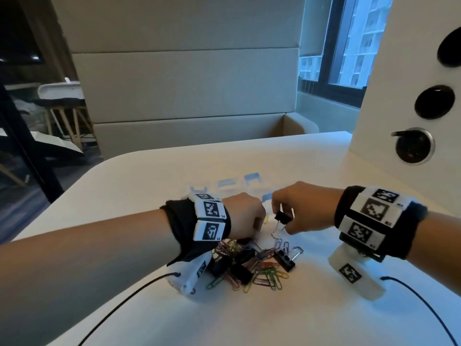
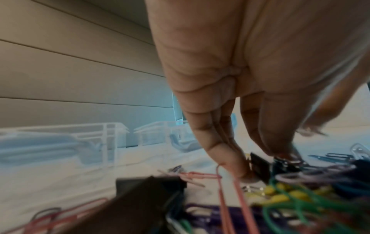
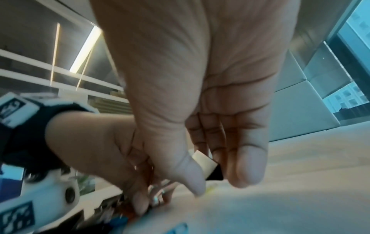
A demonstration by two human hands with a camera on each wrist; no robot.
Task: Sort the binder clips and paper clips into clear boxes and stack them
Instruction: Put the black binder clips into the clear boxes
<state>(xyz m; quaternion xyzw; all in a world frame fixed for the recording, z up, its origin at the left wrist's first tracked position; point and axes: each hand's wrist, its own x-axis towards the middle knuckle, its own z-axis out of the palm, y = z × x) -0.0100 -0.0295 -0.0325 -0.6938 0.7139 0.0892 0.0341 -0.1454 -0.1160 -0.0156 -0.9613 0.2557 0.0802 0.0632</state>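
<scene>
A mixed pile of coloured paper clips and black binder clips lies on the white table. My right hand pinches a black binder clip just above the table beyond the pile, its wire handles hanging down; the right wrist view shows that clip between thumb and fingers. My left hand curls down at the pile's far edge. In the left wrist view its fingertips and thumb close on a black binder clip. Several clear boxes stand open further back.
Clear boxes and blue-latched lids stand beyond the pile to the left. A white panel with round black sockets rises at the table's right. Black wrist cables trail over the near table. A padded bench back stands behind.
</scene>
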